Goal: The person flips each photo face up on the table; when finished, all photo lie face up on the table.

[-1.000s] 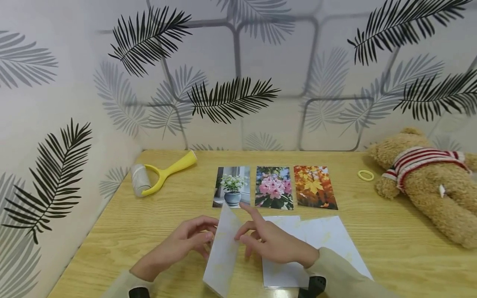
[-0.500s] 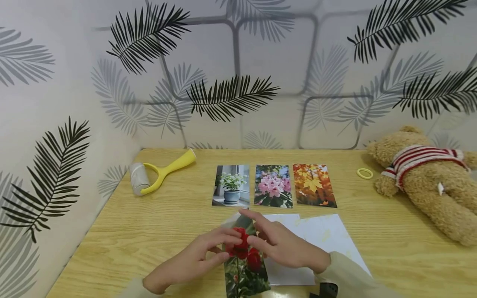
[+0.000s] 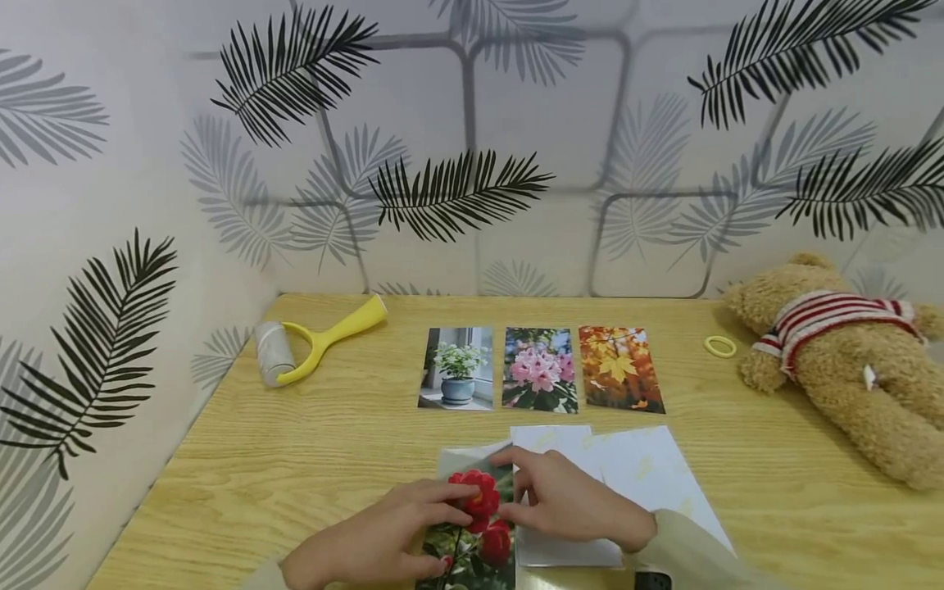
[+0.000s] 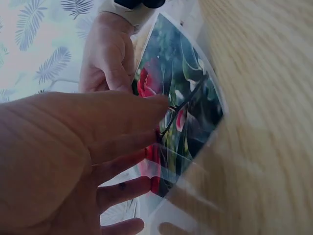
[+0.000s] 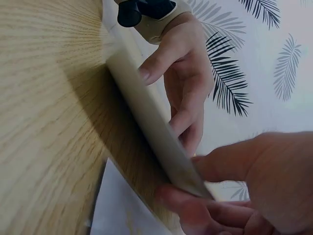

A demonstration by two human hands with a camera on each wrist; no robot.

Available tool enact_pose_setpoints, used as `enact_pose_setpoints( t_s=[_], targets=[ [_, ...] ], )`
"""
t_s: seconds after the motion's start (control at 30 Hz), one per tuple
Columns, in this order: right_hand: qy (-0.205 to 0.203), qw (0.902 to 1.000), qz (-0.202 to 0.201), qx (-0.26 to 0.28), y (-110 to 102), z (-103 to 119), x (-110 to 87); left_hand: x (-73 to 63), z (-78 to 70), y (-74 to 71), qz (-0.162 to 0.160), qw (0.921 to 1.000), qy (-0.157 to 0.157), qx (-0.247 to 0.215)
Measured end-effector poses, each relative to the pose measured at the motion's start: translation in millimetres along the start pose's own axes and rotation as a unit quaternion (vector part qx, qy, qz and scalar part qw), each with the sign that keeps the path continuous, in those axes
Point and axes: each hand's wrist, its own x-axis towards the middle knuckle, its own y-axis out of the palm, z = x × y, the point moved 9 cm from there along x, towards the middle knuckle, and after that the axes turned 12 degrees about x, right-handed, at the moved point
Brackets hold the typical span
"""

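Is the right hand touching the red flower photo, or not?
Touching: in the right wrist view, the right hand pinches the red flower photo at its edge, thumb on one side, fingers on the other.

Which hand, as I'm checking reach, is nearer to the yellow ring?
Right. The right hand, at the red-flower card, is left of the yellow ring and closer to the person; the left hand, over that card's left part, is farther left.
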Motion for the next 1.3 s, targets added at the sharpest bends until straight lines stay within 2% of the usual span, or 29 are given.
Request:
enact_pose_setpoints(
  t_s=[0.13,0.23,0.47,0.63,0.7,0.87,1.03,1.17,1.3],
  targets=[
    [0.013,0.9994,-0.012,-0.028,0,-3,11.6,-0.7,9.4,0.1,-0.013,0.9986,-0.019,0.047],
    [0.027,0.9989,-0.017,-0.033,-2,-7,22.0,-1.0,18.5,-1.2,-0.019,0.9973,-0.038,0.06],
    [0.036,0.9983,-0.019,-0.041,-4,-15,41.2,0.4,32.8,-7.6,-0.03,0.9961,-0.057,0.06],
    [0.038,0.9982,-0.019,-0.041,-1,-21,47.2,-3.1,40.0,-8.9,-0.034,0.9954,-0.074,0.05],
    [0.041,0.9981,-0.023,-0.04,-3,-22,45.0,-4.0,41.5,-9.0,-0.037,0.9954,-0.078,0.042],
    [0.025,0.9984,-0.035,-0.035,-12,-20,31.6,-1.3,39.6,-13.1,-0.065,0.9947,-0.075,0.027],
    [0.015,0.9985,-0.047,-0.024,-26,-23,15.4,3.8,31.8,-16.1,-0.088,0.9937,-0.064,0.026],
    [0.012,0.9965,-0.072,-0.041,-48,-29,1.1,15.0,18.6,-18.4,-0.098,0.9943,-0.038,0.019],
    [0.026,0.9921,-0.103,-0.066,-71,-37,-14.1,33.1,4.4,-14.4,-0.077,0.9966,-0.018,0.022]
  ],
)
